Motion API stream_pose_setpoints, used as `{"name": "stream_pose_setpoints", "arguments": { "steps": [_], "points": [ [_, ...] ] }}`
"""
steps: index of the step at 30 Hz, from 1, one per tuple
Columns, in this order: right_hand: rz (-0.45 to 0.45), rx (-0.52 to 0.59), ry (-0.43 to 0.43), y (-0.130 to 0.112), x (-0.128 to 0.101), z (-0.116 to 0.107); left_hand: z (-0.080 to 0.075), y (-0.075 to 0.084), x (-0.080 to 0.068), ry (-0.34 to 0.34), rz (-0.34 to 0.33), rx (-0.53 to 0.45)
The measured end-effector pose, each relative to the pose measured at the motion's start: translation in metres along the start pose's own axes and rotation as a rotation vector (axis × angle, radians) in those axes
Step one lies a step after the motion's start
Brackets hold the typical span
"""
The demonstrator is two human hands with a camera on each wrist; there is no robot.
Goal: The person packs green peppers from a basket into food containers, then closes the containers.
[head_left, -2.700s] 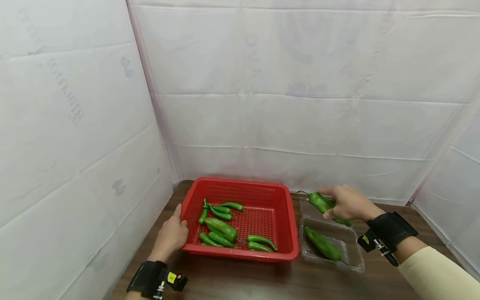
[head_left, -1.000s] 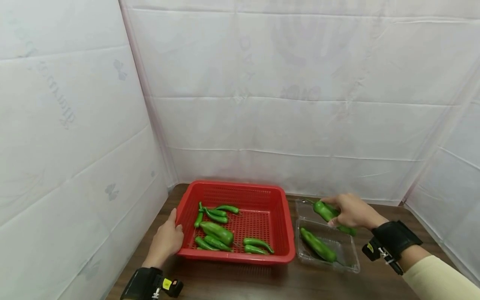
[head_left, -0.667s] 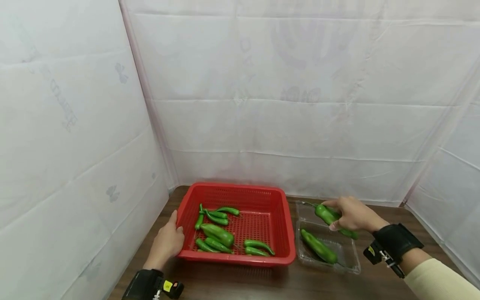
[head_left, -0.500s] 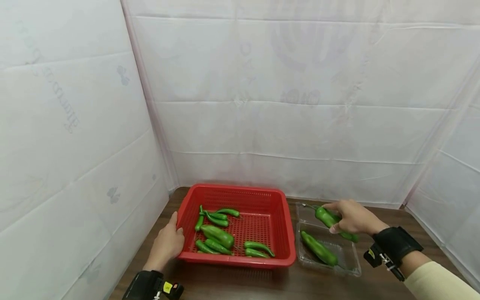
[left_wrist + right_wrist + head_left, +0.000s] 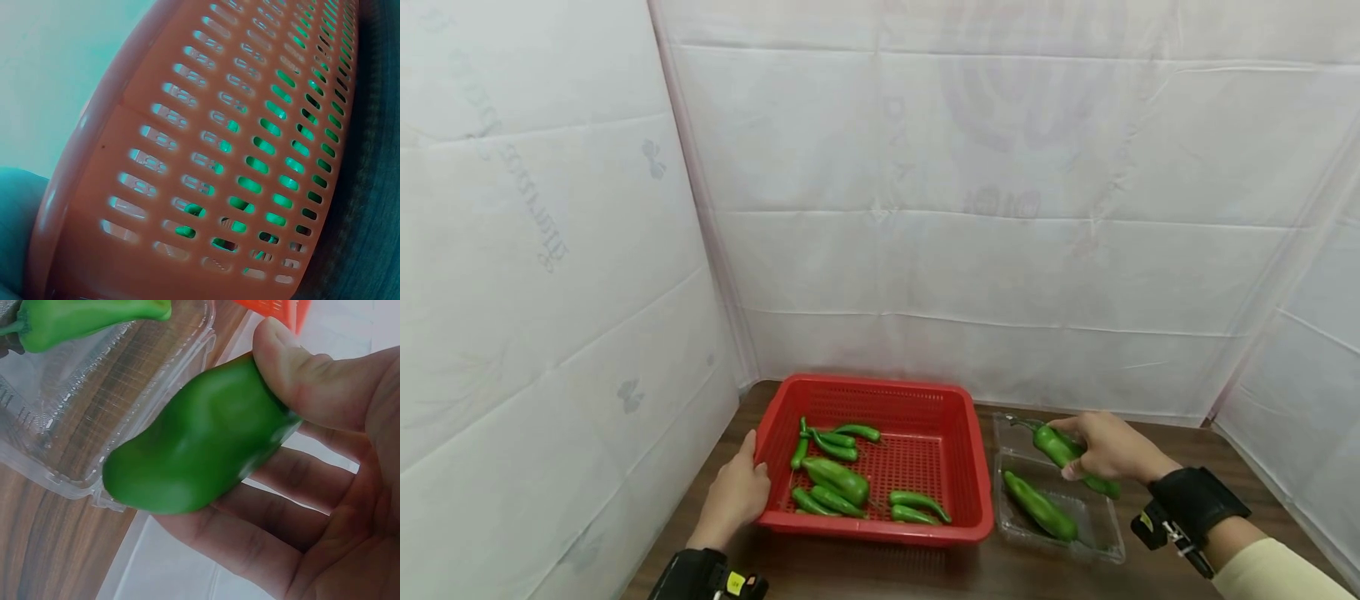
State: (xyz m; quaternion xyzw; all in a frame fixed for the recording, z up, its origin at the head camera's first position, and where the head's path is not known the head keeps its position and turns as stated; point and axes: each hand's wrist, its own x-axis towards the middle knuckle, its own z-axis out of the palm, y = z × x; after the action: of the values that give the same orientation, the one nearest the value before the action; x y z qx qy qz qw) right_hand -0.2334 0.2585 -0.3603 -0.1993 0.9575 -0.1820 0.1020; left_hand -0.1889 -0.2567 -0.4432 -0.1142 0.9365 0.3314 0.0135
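My left hand (image 5: 733, 496) grips the left rim of a red plastic basket (image 5: 880, 533) with perforated sides. Inside lie several thin green chillies (image 5: 917, 500) and one larger green pepper (image 5: 837, 479). To the right, my right hand (image 5: 1108, 447) holds a long green pepper (image 5: 1056, 446) between thumb and fingers, above a clear plastic clamshell box (image 5: 1101, 533). The right wrist view shows the held pepper (image 5: 194, 444) tilted, its tip away from the palm. Another long green pepper (image 5: 1040, 507) lies in the box. The left wrist view shows mostly the basket wall (image 5: 206, 156).
The box's open lid (image 5: 1011, 433) lies behind it, partly under the held pepper. Basket and box stand side by side on a dark wood-grain table (image 5: 850, 575). White sheeting (image 5: 880, 250) walls in the back and both sides.
The head view has tilted up slightly, so everything sits lower. My right hand has come down and a little right with the pepper. The left hand keeps its hold on the basket rim.
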Motion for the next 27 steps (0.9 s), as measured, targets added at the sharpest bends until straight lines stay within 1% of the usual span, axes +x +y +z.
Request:
{"name": "stream_pose_setpoints", "arguments": {
  "steps": [6, 12, 17, 27],
  "points": [
    [0.028, 0.006, -0.006, 0.004, -0.001, 0.007, 0.001, 0.001, -0.002, 0.003, -0.004, -0.007],
    [0.058, 0.040, -0.017, 0.004, -0.002, 0.010, 0.002, 0.002, -0.001, 0.001, -0.017, -0.016],
    [0.072, 0.071, -0.022, 0.006, -0.003, 0.013, 0.002, 0.001, -0.002, 0.012, 0.004, 0.003],
    [0.068, 0.094, -0.045, 0.010, -0.004, 0.017, 0.001, 0.001, -0.002, 0.016, 0.008, 0.007]
  ]
}}
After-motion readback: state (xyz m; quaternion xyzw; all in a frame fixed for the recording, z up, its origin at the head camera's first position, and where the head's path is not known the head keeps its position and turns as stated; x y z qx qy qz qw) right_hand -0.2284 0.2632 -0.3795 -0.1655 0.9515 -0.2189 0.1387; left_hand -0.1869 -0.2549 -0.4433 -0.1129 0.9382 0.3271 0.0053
